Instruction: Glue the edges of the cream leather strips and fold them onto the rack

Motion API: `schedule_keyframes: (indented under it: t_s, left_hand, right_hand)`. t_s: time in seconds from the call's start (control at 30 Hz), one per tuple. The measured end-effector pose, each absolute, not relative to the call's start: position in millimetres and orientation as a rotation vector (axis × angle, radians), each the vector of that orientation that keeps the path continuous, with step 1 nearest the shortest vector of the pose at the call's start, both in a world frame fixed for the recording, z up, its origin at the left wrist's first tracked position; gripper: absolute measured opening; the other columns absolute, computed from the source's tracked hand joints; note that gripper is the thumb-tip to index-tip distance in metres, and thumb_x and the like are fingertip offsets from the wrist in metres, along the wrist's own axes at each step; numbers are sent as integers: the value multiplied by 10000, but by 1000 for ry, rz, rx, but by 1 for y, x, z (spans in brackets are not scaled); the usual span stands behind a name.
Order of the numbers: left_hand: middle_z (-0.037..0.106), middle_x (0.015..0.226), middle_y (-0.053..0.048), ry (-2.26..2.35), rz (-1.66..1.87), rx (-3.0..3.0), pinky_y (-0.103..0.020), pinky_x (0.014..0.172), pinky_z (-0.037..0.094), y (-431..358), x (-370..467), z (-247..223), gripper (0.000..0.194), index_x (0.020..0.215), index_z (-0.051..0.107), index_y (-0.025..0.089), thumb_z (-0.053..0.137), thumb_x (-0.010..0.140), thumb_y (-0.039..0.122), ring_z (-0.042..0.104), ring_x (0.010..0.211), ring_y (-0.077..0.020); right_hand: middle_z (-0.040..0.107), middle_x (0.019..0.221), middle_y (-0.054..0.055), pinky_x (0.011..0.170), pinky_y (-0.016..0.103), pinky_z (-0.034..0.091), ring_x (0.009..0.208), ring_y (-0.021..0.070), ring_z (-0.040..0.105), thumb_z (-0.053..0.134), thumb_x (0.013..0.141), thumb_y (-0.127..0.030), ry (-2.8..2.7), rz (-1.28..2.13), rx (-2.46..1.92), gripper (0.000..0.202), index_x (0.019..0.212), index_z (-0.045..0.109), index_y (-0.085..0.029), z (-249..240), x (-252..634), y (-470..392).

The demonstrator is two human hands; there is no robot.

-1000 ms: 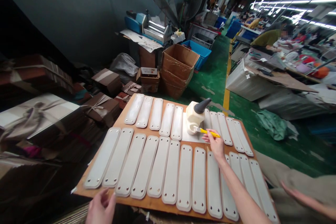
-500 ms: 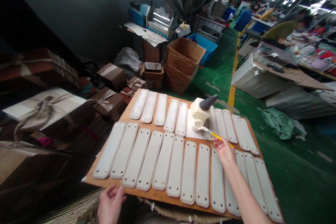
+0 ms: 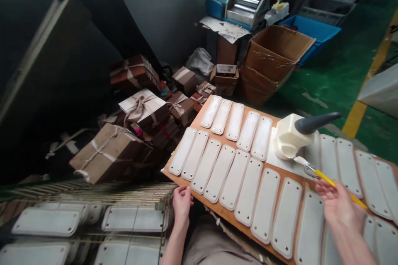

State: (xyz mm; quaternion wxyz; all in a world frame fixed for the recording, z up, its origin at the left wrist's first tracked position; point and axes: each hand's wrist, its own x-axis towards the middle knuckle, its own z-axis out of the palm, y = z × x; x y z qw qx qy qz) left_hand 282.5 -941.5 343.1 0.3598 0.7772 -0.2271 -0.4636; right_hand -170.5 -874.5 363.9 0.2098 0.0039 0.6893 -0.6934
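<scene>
My right hand is closed around the yellow handle of a brush. Its pale, coated tip is by the cut-out mouth of a cream plastic bottle with a dark conical spout. That bottle stands on a white sheet on an orange-brown board. Rows of off-white rounded strips with small round metal-looking dots near their ends lie on the board. At the board's front left edge is my left hand, fingers curled in; whether they pinch anything is hidden.
A wire rack with more off-white strips stands at lower left. Tied brown bundles are piled behind it. Beyond the board are a large cardboard box, a blue bin and a roller machine.
The view has swung left, bringing the wire rack into sight. My left hand's fingers have drawn closer together at the board's edge. The brush stays in my right hand by the bottle.
</scene>
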Motion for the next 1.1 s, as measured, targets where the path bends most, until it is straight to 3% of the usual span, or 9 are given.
schedule_keyframes:
  t_s: [0.13, 0.37, 0.6, 0.77, 0.93, 1.1]
  left_hand:
    - [564, 560, 26, -466, -1277, 1948, -167, 352, 382, -944, 285, 345, 330, 872, 512, 146, 704, 669, 321, 522, 422, -95]
    - [529, 487, 58, -429, -1297, 1901, -161, 326, 293, -956, 290, 334, 441, 872, 531, 157, 750, 572, 395, 457, 371, -87]
    - [453, 436, 86, -300, -1322, 1848, -153, 324, 225, -959, 284, 342, 441, 809, 553, 139, 775, 561, 428, 387, 339, -58]
    - [473, 457, 83, -184, -1314, 1802, -135, 311, 201, -965, 282, 340, 431, 762, 552, 144, 795, 525, 410, 372, 340, -39]
    - [498, 481, 68, -156, -1291, 1819, -139, 310, 203, -967, 280, 334, 416, 745, 549, 147, 777, 530, 420, 375, 344, -40]
    - [465, 443, 77, -165, -1215, 1897, -159, 305, 224, -968, 277, 325, 368, 739, 543, 154, 741, 578, 418, 377, 328, -59]
  right_hand:
    - [694, 694, 30, 515, 262, 554, 586, 185, 683, 776, 678, -365, 2054, -1977, -281, 363, 935, 607, -173, 384, -142, -893]
    - [685, 762, 30, 625, 266, 567, 661, 166, 693, 701, 740, -537, 2204, -1809, -487, 462, 982, 602, -156, 371, -132, -907]
    - [669, 717, 31, 579, 350, 582, 592, 206, 678, 756, 689, -490, 2186, -1858, -463, 485, 995, 607, -143, 366, -130, -880]
    - [696, 784, 46, 672, 359, 588, 657, 196, 692, 727, 772, -408, 2068, -1717, -603, 401, 1045, 621, -134, 398, -69, -894]
    - [700, 881, 66, 732, 389, 587, 757, 206, 697, 624, 868, -405, 1787, -1506, -979, 320, 1069, 641, -157, 405, 21, -943]
    - [664, 999, 52, 815, 368, 552, 891, 191, 667, 566, 923, -305, 1534, -1353, -1435, 197, 1087, 645, -229, 393, 75, -984]
